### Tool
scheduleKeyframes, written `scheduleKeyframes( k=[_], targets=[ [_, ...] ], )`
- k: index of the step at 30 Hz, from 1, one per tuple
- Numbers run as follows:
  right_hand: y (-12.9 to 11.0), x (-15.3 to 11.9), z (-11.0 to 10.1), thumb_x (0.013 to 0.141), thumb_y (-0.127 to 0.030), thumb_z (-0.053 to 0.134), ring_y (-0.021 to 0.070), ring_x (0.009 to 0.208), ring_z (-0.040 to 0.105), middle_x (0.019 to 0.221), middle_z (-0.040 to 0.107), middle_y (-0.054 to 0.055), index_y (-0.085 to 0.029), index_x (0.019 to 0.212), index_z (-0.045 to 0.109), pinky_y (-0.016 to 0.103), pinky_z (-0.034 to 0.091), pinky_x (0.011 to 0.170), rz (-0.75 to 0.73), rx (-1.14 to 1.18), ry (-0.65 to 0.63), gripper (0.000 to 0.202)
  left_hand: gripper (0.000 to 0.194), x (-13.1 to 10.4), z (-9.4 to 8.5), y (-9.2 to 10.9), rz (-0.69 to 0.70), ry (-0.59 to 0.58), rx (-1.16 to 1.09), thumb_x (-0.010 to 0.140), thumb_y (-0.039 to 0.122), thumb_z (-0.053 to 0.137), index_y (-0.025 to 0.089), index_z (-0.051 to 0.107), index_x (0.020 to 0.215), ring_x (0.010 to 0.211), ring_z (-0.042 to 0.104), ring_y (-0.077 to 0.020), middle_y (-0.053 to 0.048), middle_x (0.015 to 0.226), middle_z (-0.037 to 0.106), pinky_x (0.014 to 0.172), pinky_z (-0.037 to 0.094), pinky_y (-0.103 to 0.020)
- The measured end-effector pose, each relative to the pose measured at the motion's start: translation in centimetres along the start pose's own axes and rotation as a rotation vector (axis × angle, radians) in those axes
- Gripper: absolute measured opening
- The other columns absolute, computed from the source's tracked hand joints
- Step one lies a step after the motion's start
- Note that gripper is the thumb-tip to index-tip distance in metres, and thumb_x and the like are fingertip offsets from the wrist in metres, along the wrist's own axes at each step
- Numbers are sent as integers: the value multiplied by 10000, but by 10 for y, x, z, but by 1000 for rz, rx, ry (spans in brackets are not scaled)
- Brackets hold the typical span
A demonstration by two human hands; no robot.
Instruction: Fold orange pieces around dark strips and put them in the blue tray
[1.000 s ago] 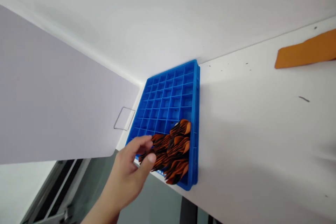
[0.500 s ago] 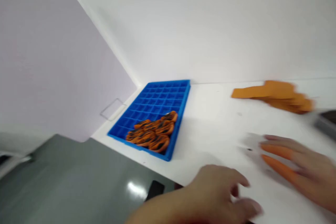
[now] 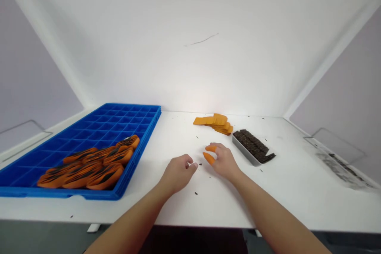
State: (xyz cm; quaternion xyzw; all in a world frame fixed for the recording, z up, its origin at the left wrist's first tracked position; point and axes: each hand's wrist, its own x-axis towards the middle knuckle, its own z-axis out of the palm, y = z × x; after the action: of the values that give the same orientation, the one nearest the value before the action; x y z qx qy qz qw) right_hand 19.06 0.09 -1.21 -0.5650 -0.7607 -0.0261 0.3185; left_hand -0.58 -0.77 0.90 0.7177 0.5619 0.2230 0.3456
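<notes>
Above the white table, my left hand [image 3: 177, 172] is loosely curled, with a gap between thumb and index finger and nothing visible in it. Across from it, my right hand [image 3: 224, 162] wears orange finger covers on the thumb and a finger. Its fingers are apart and hold nothing. Small dark scraps [image 3: 196, 193] lie on the table around both hands. Behind my right hand is a fanned stack of flat orange pieces [image 3: 220, 120]. Right of that hand, a light tray [image 3: 244, 151] holds rows of thin dark brown strips [image 3: 251, 143].
On the left stands a blue compartment tray [image 3: 139, 154], its near right part filled with bundled orange and black pieces [image 3: 102, 166]. A clear container [image 3: 339, 170] with dark bits lies at the far right. White walls [image 3: 190, 75] close in the back and sides.
My view has swung from the left to face the table squarely, bringing the tray of strips fully into sight. Both hands stay apart, now nearer the middle of the picture.
</notes>
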Motion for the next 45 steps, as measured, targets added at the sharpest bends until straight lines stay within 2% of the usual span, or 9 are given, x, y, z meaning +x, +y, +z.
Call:
scheduleKeyframes(
  k=[5,11,17,23,27,31,35,38,45],
  targets=[
    [12,60,14,858,-342,511,250,1057,524,1107,608,122,-163,987,650,393,426,909,7,-183,-46,261,211,23,1,-9,-41,60,-34,786,403,502,214,588,749,551,500,-132,22,615,563,518,359,-245],
    [34,133,43,787,-290,577,348,1303,225,1402,351,150,-137,1074,612,513,223,1024,-22,-428,-239,327,178,32,11,-22,-1,89,-140,799,361,487,219,581,745,516,474,-116,37,572,541,493,346,-228],
    [55,165,62,795,-315,605,330,1255,321,1226,512,133,-154,974,637,516,295,980,31,-582,-483,242,174,29,9,-24,-3,56,-118,801,359,490,229,604,783,550,518,-126,31,624,600,513,364,-233],
    [57,157,72,849,-278,554,261,1238,357,1151,557,83,-141,959,622,488,271,1011,-29,-634,-497,188,203,28,7,-24,-3,38,-105,807,382,474,231,610,813,568,535,-133,23,662,633,512,370,-236],
    [51,148,71,795,-108,473,301,1290,274,1144,583,125,-139,948,659,475,226,1010,-63,-573,-388,243,207,27,7,-25,10,50,-99,804,390,473,235,610,807,560,530,-132,28,647,631,507,365,-236],
    [43,145,60,759,-98,443,302,1315,228,1218,560,110,-152,959,669,468,201,1031,-22,-437,-219,306,205,27,8,-25,11,56,-118,800,383,481,228,615,807,556,534,-133,23,653,636,505,368,-240],
    [29,141,45,735,-115,444,302,1304,254,1215,562,113,-144,969,659,460,211,1052,111,-229,-32,319,207,27,11,-27,13,69,-176,801,383,491,216,613,795,519,517,-133,14,634,619,480,361,-246],
    [13,128,33,762,-184,433,303,1192,406,1133,593,126,-147,985,639,457,318,990,253,-13,88,307,206,28,12,-30,4,81,-240,807,384,496,212,609,797,503,507,-129,17,611,593,483,371,-247],
    [-26,46,3,776,-438,481,227,882,610,966,640,93,-162,903,583,365,508,724,500,648,129,321,472,26,7,-23,84,197,-489,775,399,581,177,495,1182,667,536,-114,-62,996,607,647,455,-258]
  ],
)
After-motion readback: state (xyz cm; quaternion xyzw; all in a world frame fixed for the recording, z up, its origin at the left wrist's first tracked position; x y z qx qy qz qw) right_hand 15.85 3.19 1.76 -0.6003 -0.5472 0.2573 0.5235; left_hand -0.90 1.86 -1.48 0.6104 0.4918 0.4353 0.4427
